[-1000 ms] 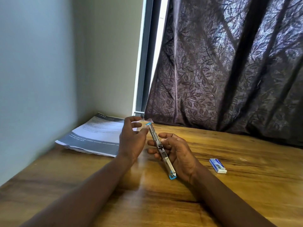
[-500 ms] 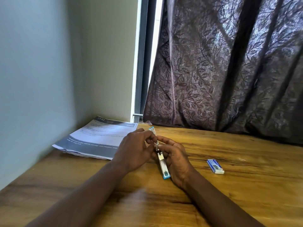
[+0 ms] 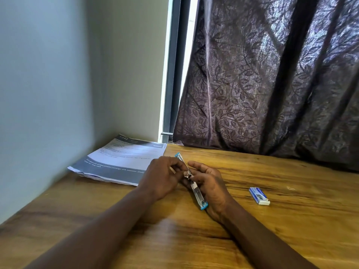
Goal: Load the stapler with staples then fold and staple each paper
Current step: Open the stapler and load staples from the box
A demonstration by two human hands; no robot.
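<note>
A slim metal stapler (image 3: 196, 193) with blue plastic ends lies swung open in a long line, held just above the wooden table (image 3: 272, 230). My right hand (image 3: 211, 189) cradles it from the right, fingers curled round its middle. My left hand (image 3: 161, 175) pinches at the stapler's middle, near the hinge, from the left. Whether staples are between those fingertips is hidden. A small blue and white staple box (image 3: 259, 196) lies on the table to the right of my hands. A stack of printed papers (image 3: 120, 160) lies flat at the back left.
A pale wall runs along the table's left edge. A dark leaf-patterned curtain (image 3: 272, 84) hangs behind the table's far edge, with a window frame (image 3: 172, 74) beside it.
My left hand came down from the stapler's far tip to its middle. Both hands and the stapler lowered slightly towards the table.
</note>
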